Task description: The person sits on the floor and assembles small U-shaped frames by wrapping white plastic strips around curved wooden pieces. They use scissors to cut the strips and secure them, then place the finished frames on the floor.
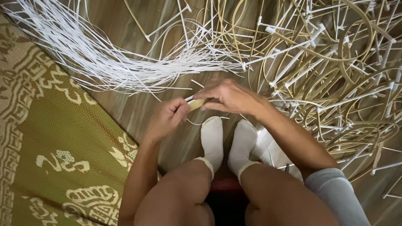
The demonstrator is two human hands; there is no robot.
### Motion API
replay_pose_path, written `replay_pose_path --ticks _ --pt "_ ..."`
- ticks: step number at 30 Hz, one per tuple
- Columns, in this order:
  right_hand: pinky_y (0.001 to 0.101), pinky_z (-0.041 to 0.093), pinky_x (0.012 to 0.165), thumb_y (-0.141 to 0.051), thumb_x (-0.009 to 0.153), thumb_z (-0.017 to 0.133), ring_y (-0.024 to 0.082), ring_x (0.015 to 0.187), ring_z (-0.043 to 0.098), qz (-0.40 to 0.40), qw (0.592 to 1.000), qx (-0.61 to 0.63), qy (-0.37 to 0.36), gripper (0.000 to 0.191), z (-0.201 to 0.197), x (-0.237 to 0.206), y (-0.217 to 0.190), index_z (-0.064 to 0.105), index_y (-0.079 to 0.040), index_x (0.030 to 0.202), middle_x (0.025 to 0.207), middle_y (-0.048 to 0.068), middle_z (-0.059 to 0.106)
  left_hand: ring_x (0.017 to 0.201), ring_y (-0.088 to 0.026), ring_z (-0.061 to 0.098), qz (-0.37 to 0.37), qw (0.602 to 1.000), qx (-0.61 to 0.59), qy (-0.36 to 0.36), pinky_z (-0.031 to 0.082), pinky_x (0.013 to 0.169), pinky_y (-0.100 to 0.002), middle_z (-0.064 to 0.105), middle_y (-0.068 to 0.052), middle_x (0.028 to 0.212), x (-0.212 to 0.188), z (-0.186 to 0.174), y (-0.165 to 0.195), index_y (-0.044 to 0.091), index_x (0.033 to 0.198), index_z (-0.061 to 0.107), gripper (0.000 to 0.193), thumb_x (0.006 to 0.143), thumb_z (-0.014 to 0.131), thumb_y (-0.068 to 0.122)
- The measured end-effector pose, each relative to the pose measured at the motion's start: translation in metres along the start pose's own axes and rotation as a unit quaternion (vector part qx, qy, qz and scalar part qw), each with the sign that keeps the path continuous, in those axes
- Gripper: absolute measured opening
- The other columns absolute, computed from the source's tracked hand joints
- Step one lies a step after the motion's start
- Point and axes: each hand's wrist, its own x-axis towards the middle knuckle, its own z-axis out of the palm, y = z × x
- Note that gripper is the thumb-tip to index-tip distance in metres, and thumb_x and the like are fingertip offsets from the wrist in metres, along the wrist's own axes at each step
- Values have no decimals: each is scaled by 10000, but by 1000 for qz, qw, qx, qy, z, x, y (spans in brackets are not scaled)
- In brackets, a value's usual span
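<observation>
My left hand and my right hand meet over a short tan cane piece, both pinching it at its ends. A thin white strip runs along the piece between the fingers. Both hands hover above my feet in white socks, with my bare knees at the bottom of the view.
A loose fan of thin white strips lies on the wooden floor at upper left. A tangled heap of tan cane hoops with white ties fills the right. A green patterned mat covers the left floor.
</observation>
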Motion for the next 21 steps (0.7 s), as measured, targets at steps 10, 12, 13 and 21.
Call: replay_pose_path --ticks 10,12,13,21 --pt "411 571 824 -221 887 796 280 924 716 -50 996 22 69 317 4 3 2 764 -61 1158 1066 119 782 561 -23 478 -14 999 -15 35 371 501 -236 584 54 613 8 2 -5 40 883 709 205 997 669 206" --pt "405 578 815 -236 877 802 267 900 721 -50 996 27 66 314 4 2 3 771 -69 1141 1041 108 783 548 -22 486 -21 999 12 47 373 496 -234 589 55 601 4 4 -3 48 881 719 202 985 685 217" --pt "403 581 810 -244 873 805 260 888 723 -50 996 29 65 312 3 2 4 775 -73 1132 1028 103 784 538 -22 493 -23 998 26 52 376 494 -234 594 54 594 3 6 -1 53 881 725 195 977 692 219" --pt "373 612 780 -280 905 788 226 897 744 -42 997 48 32 320 1 1 10 755 -97 1166 1067 89 781 585 -23 516 -38 999 -18 30 394 529 -229 597 54 643 4 9 5 61 919 718 197 998 672 236"
